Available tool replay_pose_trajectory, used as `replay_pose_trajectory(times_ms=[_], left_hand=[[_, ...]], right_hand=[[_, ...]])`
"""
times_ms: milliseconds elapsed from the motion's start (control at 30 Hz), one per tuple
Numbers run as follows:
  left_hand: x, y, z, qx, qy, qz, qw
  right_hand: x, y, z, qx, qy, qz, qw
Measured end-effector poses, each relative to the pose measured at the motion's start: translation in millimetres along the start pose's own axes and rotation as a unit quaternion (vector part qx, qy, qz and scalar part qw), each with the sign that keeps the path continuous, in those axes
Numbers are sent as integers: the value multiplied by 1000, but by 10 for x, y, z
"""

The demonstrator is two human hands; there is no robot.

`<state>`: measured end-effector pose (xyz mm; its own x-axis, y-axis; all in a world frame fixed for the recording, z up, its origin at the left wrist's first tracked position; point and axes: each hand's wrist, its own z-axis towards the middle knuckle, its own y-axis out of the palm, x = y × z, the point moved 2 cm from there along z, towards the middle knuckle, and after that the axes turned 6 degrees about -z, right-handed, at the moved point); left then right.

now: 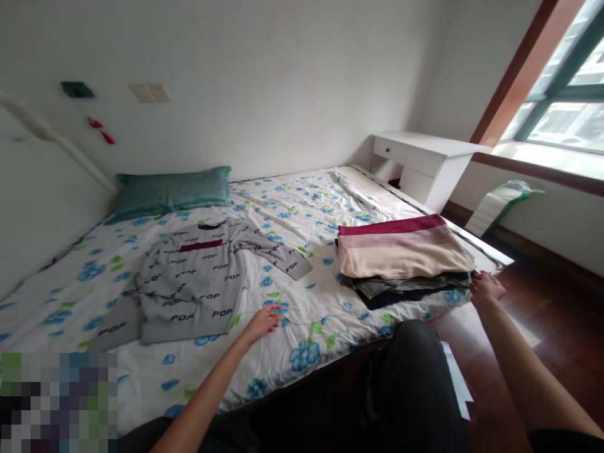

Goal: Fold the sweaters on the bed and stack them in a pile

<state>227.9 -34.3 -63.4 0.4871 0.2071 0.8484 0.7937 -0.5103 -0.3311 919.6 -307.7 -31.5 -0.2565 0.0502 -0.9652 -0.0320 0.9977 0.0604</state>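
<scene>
A grey long-sleeved sweatshirt [198, 280] printed with "POP" lies spread on the bed at the left, one sleeve stretched out to the right. My left hand [263, 323] is just right of its lower hem, low over the flowered sheet, with loosely bent fingers and nothing in them. To the right sits a stack of folded clothes, topped by a knitted sweater [401, 251] in dark red, pink and cream, with darker garments [396, 288] beneath. Beside the stack's right corner, my right hand [487, 288] has its loosely bent fingers close to the cloth; whether they touch it I cannot tell.
The bed carries a white sheet [302, 220] with blue flowers. A green pillow [174, 190] rests against the wall. Past the bed's far right corner stands a white desk [425, 157], with a plastic-wrapped pack [500, 204] near it. My knee [418, 358] is at the bed's front edge.
</scene>
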Motion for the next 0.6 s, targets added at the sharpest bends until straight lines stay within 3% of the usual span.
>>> replay_pose_trajectory(times_ms=[67, 133, 200, 300, 367, 433, 533, 600], left_hand=[[-232, -661, -103, 89, 28, 175, 980], [-454, -1155, -243, 141, 32, 323, 935], [-632, -1423, -376, 147, 2, 419, 896], [-724, -1471, -495, 162, -31, 481, 861], [-676, -1393, -516, 191, -19, 498, 846], [-598, -1317, -513, 209, -6, 505, 837], [-481, -1268, -506, 233, 9, 507, 829], [-413, -1257, -511, 253, 3, 494, 832]], right_hand=[[22, 298, -239, 14, 6, 16, 1000], [73, 683, -643, -71, -4, 27, 997], [183, 1079, -1193, -198, -11, 26, 980], [466, 1542, -2122, -380, -34, -14, 924], [697, 1719, -2689, -508, -102, -90, 850], [925, 1777, -3137, -606, -202, -178, 749], [1213, 1722, -3542, -671, -295, -311, 606], [1337, 1668, -3674, -689, -306, -379, 537]])
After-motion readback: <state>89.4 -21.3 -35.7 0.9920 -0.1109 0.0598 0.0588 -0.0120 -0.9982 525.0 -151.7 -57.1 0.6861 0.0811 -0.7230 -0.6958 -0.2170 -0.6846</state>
